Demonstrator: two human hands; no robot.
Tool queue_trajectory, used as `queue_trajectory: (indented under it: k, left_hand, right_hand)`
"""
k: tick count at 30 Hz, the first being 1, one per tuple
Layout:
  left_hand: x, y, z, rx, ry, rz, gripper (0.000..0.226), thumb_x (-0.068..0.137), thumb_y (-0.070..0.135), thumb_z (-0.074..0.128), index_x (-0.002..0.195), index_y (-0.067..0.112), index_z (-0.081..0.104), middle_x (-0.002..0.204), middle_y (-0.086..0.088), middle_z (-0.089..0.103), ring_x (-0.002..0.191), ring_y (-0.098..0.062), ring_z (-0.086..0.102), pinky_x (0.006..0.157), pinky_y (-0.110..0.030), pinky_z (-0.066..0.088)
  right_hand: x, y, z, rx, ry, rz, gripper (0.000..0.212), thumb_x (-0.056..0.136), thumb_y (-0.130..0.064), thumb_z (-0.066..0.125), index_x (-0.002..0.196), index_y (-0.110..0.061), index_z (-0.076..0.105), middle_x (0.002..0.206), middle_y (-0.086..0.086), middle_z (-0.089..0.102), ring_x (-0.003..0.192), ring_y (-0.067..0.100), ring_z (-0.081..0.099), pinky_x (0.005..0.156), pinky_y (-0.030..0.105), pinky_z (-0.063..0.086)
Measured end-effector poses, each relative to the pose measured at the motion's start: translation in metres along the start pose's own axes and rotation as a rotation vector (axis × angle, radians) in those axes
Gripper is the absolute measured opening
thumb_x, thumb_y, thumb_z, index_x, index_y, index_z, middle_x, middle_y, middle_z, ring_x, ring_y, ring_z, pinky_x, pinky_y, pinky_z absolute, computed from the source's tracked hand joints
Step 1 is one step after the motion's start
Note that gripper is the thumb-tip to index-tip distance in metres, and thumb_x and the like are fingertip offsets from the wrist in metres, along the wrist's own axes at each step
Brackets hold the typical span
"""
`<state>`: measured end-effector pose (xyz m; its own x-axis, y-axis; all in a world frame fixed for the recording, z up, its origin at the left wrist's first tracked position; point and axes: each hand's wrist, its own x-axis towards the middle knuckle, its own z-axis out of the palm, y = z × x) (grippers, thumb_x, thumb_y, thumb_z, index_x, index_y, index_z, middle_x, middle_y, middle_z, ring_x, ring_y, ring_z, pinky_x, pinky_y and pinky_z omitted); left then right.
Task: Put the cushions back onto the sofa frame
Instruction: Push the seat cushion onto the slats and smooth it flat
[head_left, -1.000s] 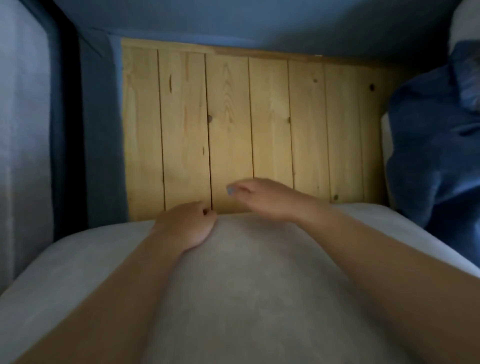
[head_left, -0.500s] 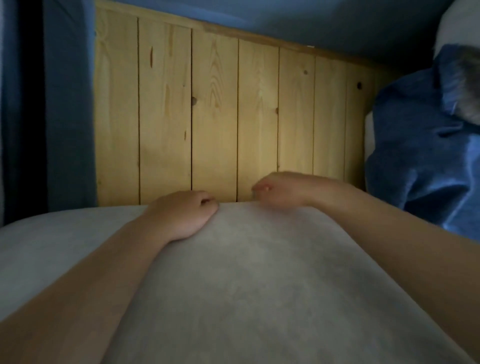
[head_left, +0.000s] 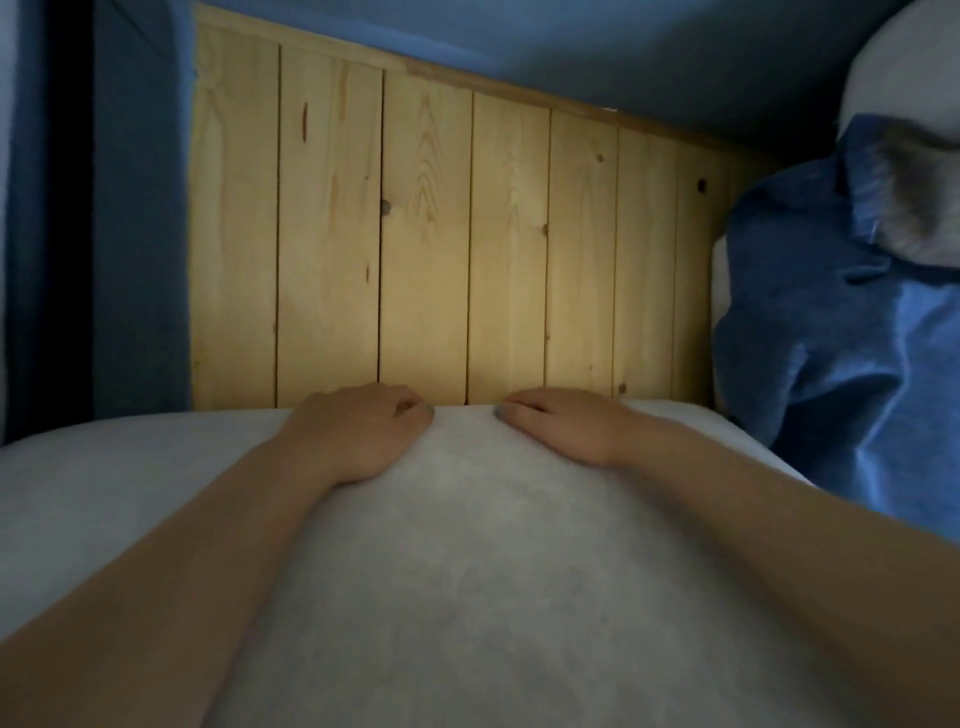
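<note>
1. Head view: a big grey cushion (head_left: 467, 571) fills the foreground, its far edge over the wooden slats (head_left: 426, 234) of the sofa frame (head_left: 140, 234).
2. Left hand (head_left: 358, 431) is at that edge, fingers curled over it, gripping the cushion.
3. Right hand (head_left: 561, 426) is just beside it, fingers fairly straight, pressing on top.
4. A crumpled blue cover (head_left: 841, 338) lies to the right.

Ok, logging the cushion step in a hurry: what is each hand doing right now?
Left hand: fingers curled at the grey cushion's far edge; whether it grips cannot be told.
Right hand: open, flat on the cushion.
</note>
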<state>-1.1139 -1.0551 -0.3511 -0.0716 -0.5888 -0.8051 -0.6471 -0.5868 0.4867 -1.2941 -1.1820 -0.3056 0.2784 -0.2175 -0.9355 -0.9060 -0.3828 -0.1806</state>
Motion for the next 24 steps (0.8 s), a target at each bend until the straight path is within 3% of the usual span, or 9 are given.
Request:
queue_trajectory:
  k: [4, 6, 8, 11, 13, 16, 18, 21, 24]
  left_hand:
    - [0.004, -0.003, -0.001, -0.014, 0.004, -0.007, 0.044, 0.101, 0.056, 0.026, 0.126, 0.038, 0.056, 0.125, 0.008, 0.061, 0.108, -0.014, 0.055, 0.095, -0.036, 0.042]
    - [0.003, -0.002, 0.001, -0.007, 0.012, -0.012, 0.043, 0.101, 0.055, 0.026, 0.127, 0.038, 0.056, 0.127, 0.009, 0.060, 0.109, -0.015, 0.055, 0.097, -0.037, 0.043]
    - [0.002, -0.004, 0.000, -0.037, 0.019, -0.011, 0.042, 0.101, 0.053, 0.026, 0.125, 0.038, 0.057, 0.126, 0.009, 0.061, 0.109, -0.015, 0.056, 0.099, -0.038, 0.042]
    - [0.003, -0.002, -0.003, -0.045, -0.013, -0.004, 0.042, 0.100, 0.055, 0.025, 0.122, 0.039, 0.058, 0.124, 0.011, 0.061, 0.108, -0.014, 0.056, 0.098, -0.037, 0.043]
    - [0.000, 0.002, -0.004, -0.020, -0.068, -0.006, 0.050, 0.098, 0.064, 0.019, 0.126, 0.043, 0.055, 0.130, 0.014, 0.058, 0.114, -0.013, 0.054, 0.099, -0.035, 0.041]
    - [-0.007, 0.010, -0.002, 0.005, -0.076, 0.026, 0.087, 0.070, 0.090, 0.003, 0.128, 0.047, 0.051, 0.133, 0.015, 0.057, 0.117, -0.013, 0.054, 0.102, -0.038, 0.040]
    - [-0.007, 0.019, 0.001, 0.066, -0.060, 0.022, 0.103, 0.059, 0.096, -0.001, 0.140, 0.048, 0.041, 0.145, 0.013, 0.049, 0.128, -0.016, 0.048, 0.106, -0.041, 0.036]
    - [-0.010, 0.033, 0.009, 0.155, -0.048, -0.031, 0.085, 0.080, 0.087, 0.008, 0.150, 0.043, 0.026, 0.157, 0.009, 0.033, 0.140, -0.020, 0.035, 0.113, -0.044, 0.025]
    - [-0.013, 0.039, 0.012, 0.185, -0.008, -0.040, 0.070, 0.090, 0.075, 0.013, 0.150, 0.041, 0.026, 0.156, 0.008, 0.033, 0.141, -0.020, 0.033, 0.112, -0.042, 0.024]
  right_hand:
    - [0.008, 0.008, -0.013, 0.000, 0.333, 0.039, 0.044, 0.104, -0.043, 0.030, 0.135, -0.023, 0.054, 0.138, 0.002, 0.054, 0.128, 0.022, 0.049, 0.103, 0.036, 0.038]
    - [0.005, 0.011, 0.007, -0.134, 0.192, 0.000, 0.044, 0.105, -0.040, 0.025, 0.127, -0.020, 0.058, 0.131, 0.005, 0.058, 0.119, 0.022, 0.053, 0.099, 0.034, 0.040]
    - [0.004, 0.015, -0.003, -0.041, 0.016, 0.060, 0.047, 0.105, -0.042, 0.025, 0.135, -0.022, 0.055, 0.139, 0.004, 0.054, 0.123, 0.020, 0.050, 0.099, 0.029, 0.036]
    - [0.001, 0.029, -0.021, 0.064, 0.193, 0.130, 0.047, 0.106, -0.037, 0.028, 0.137, -0.010, 0.052, 0.141, 0.011, 0.051, 0.127, 0.026, 0.047, 0.102, 0.033, 0.035]
    - [-0.004, 0.035, -0.006, -0.006, 0.169, 0.142, 0.049, 0.106, -0.039, 0.021, 0.133, -0.014, 0.054, 0.139, 0.011, 0.053, 0.123, 0.024, 0.049, 0.107, 0.038, 0.035]
    - [0.001, 0.048, -0.006, 0.029, 0.011, 0.144, 0.051, 0.104, -0.049, 0.022, 0.140, -0.024, 0.049, 0.147, 0.003, 0.047, 0.130, 0.020, 0.045, 0.114, 0.042, 0.030]
    - [0.002, 0.058, -0.021, 0.111, 0.109, 0.198, 0.055, 0.102, -0.056, 0.024, 0.150, -0.032, 0.033, 0.158, -0.003, 0.030, 0.144, 0.022, 0.028, 0.119, 0.050, 0.019]
    - [-0.002, 0.067, -0.003, -0.130, 0.140, 0.251, 0.052, 0.102, -0.055, 0.017, 0.151, -0.040, 0.026, 0.161, -0.002, 0.021, 0.148, 0.024, 0.016, 0.117, 0.060, 0.010]
    - [-0.005, 0.070, -0.019, 0.072, 0.025, 0.245, 0.052, 0.103, -0.054, 0.023, 0.149, -0.033, 0.034, 0.157, -0.003, 0.031, 0.144, 0.021, 0.028, 0.116, 0.041, 0.018]
